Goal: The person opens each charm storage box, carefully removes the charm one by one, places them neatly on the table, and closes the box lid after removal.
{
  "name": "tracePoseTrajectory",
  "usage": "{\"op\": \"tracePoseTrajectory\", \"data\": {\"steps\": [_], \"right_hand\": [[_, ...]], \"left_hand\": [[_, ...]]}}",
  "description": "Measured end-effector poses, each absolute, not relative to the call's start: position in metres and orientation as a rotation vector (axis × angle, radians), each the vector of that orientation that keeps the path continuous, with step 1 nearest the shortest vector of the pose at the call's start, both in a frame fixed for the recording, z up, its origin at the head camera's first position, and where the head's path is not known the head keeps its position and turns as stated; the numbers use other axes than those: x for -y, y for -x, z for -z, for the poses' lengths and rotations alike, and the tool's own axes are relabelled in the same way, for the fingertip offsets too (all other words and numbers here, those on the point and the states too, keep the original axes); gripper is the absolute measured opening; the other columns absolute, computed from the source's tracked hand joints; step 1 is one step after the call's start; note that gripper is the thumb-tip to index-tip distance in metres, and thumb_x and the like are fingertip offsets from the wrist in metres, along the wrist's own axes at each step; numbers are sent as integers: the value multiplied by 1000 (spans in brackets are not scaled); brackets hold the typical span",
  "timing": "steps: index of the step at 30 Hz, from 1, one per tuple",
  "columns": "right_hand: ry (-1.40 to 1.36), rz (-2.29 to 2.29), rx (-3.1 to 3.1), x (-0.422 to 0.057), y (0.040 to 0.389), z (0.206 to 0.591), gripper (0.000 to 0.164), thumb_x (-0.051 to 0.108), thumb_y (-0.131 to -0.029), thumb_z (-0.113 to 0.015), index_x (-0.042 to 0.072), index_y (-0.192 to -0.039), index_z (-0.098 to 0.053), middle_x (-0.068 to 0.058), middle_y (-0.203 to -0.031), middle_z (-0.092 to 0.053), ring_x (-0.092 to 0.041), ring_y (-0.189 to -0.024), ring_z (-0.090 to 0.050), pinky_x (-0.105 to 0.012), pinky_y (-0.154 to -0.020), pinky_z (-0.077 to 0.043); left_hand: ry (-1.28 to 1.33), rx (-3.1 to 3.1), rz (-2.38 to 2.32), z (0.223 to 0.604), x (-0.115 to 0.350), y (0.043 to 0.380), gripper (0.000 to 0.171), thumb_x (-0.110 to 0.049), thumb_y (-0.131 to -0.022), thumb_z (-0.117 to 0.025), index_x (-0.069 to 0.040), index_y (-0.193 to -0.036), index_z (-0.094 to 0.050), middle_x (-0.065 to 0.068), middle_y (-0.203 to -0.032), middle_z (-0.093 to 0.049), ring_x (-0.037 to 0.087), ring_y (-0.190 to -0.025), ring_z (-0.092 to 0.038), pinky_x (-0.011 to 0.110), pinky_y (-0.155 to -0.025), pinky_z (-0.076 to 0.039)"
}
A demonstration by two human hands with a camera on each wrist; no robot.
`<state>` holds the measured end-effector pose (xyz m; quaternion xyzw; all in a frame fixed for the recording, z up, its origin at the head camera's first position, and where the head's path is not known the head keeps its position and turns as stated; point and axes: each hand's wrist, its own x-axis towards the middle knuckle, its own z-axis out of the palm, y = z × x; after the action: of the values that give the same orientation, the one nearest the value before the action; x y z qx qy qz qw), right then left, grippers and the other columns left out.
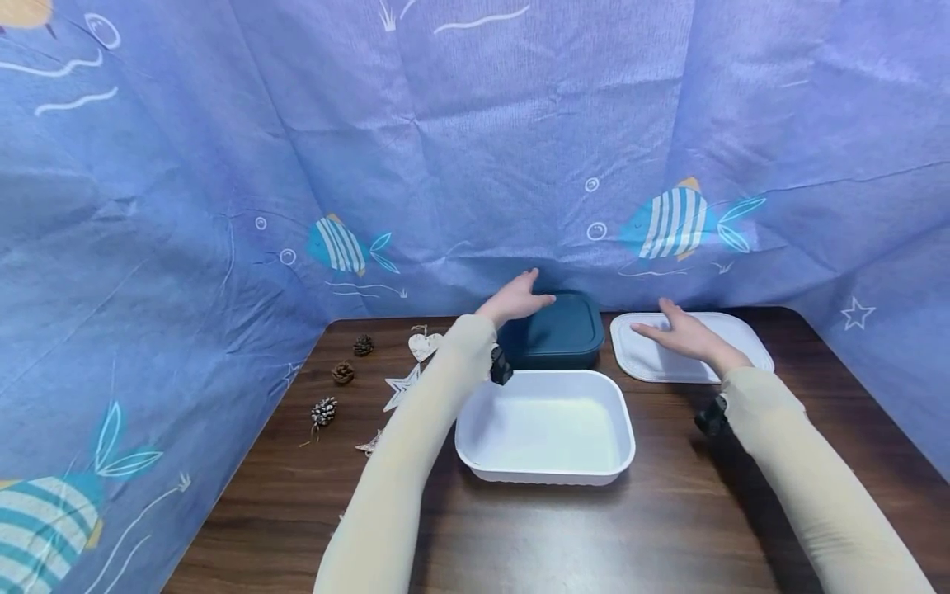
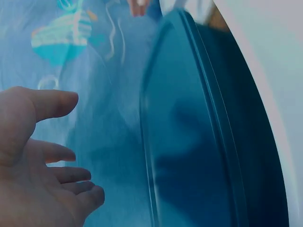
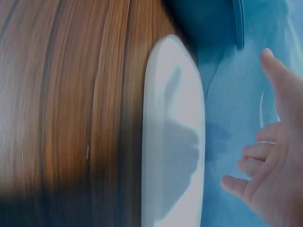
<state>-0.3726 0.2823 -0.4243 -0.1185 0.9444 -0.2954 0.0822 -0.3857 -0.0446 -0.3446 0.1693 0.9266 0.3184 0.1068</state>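
My left hand [image 1: 517,300] hovers over the left part of a dark teal lidded box [image 1: 560,330], its fingers spread and holding nothing. In the left wrist view that hand's shadow falls on the box's lid [image 2: 184,109]. Above a white lid [image 1: 731,338], which lies flat on the table, my right hand [image 1: 686,334] is spread with nothing in it. The right wrist view shows its shadow on the white lid [image 3: 175,142]. Nearer to me stands a white container [image 1: 549,429], uncovered, with nothing visible inside.
On the left of the brown table [image 1: 519,536] lie several pine cones [image 1: 343,373], a white heart ornament [image 1: 423,345] and a white star [image 1: 401,388]. Another small star [image 1: 367,445] is partly behind my left sleeve. A blue fish-print curtain [image 1: 475,165] hangs behind the table.
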Motion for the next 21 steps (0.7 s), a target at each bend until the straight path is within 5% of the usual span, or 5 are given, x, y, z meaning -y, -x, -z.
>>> {"op": "tracePoseTrajectory", "data": {"steps": [21], "right_hand": [[-8, 863, -2820, -396, 344, 433, 101, 59, -104, -33, -27, -143, 2, -52, -146, -8, -66, -135, -12, -71, -108, -21]], "left_hand": [[-305, -2459, -1432, 355, -100, 361, 66, -35, -101, -62, -14, -157, -36, -1, -160, -37, 16, -146, -35, 34, -115, -34]]}}
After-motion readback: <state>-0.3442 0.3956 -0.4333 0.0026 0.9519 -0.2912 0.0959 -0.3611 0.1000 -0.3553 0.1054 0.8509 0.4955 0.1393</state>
